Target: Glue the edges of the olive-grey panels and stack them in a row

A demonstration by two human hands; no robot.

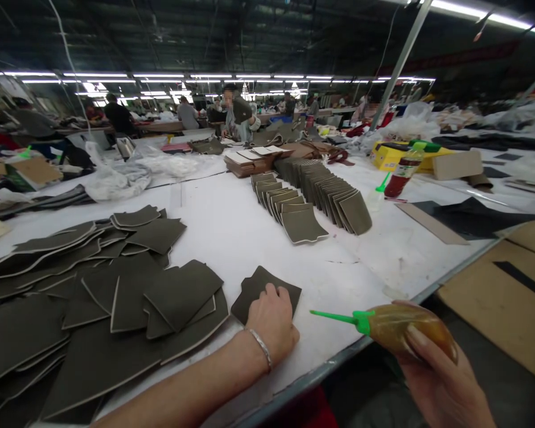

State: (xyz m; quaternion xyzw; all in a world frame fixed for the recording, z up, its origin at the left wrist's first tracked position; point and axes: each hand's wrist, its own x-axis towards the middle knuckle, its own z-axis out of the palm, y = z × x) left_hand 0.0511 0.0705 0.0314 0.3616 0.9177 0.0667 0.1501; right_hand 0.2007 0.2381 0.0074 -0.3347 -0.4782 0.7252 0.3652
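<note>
My left hand, with a bracelet at the wrist, rests with curled fingers on a dark olive sheet piece lying flat on the white table. Its fingertips are partly hidden, and it seems to grip the piece near its right side. My right hand is wrapped round an amber squeeze glue bottle. The bottle lies tilted sideways in the palm, its long green nozzle pointing left toward the olive piece but apart from it. Left of my left hand spreads a loose heap of similar olive pieces.
Olive pieces stand fanned in two overlapping rows farther back, near brown stacked pieces. To the right are a red-labelled bottle and a yellow box. The table edge runs along my right side. Several people work in the background.
</note>
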